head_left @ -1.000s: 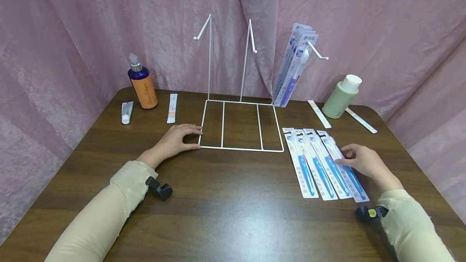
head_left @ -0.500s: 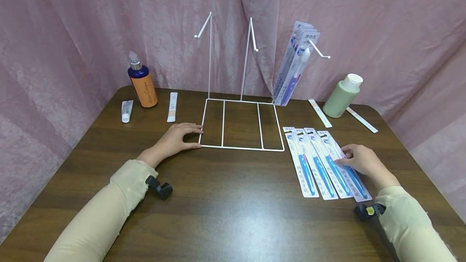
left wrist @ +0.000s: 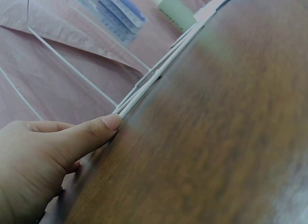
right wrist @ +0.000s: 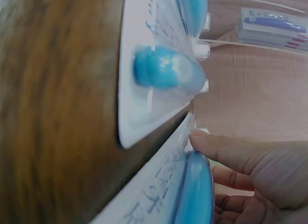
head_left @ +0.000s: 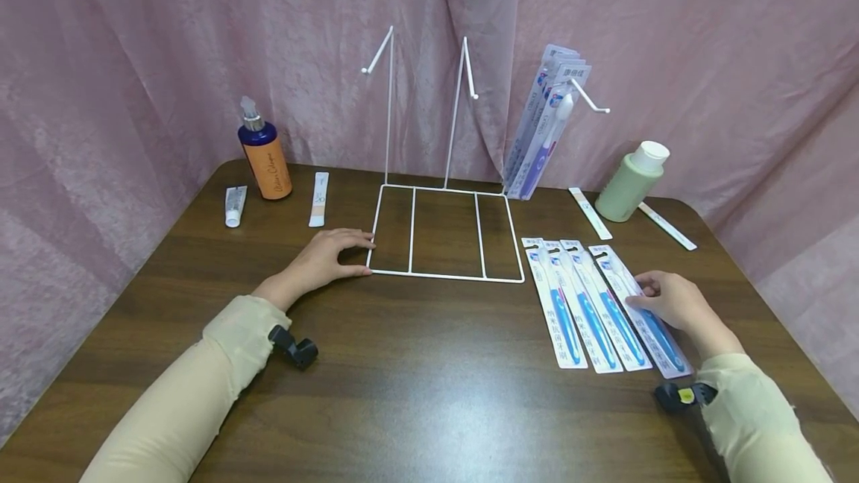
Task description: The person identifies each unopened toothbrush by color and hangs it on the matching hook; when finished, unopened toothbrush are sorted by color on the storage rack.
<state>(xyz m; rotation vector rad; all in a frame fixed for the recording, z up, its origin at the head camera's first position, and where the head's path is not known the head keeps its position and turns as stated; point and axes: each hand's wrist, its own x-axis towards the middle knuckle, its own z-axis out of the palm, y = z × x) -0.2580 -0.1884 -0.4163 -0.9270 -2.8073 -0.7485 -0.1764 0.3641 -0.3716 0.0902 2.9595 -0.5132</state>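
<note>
In the head view my left hand (head_left: 318, 259) touches the front left corner of a white wire display rack (head_left: 446, 277), thumb tip at the corner and fingertips at the left bar. The left wrist view shows the straight thumb (left wrist: 91, 135) against the wire. Several packaged blue toothbrushes (head_left: 560, 304) lie side by side to the right of the rack. My right hand (head_left: 678, 305) grips the rightmost packaged toothbrush (head_left: 661, 341), thumb at its left edge and fingers curled on the far side. A narrow gap separates that pack from its neighbour.
Purple toothbrush packs (head_left: 543, 125) hang on the rack's right hook; its other two hooks are bare. A green bottle (head_left: 627, 188) and two white sachets (head_left: 590, 213) stand or lie at back right. At back left are an orange pump bottle (head_left: 267, 166), a small tube (head_left: 234, 207) and a sachet (head_left: 318, 200).
My right hand has shifted slightly right with the rightmost packaged toothbrush, opening a gap beside its neighbour. The left hand has stayed at the rack's corner.
</note>
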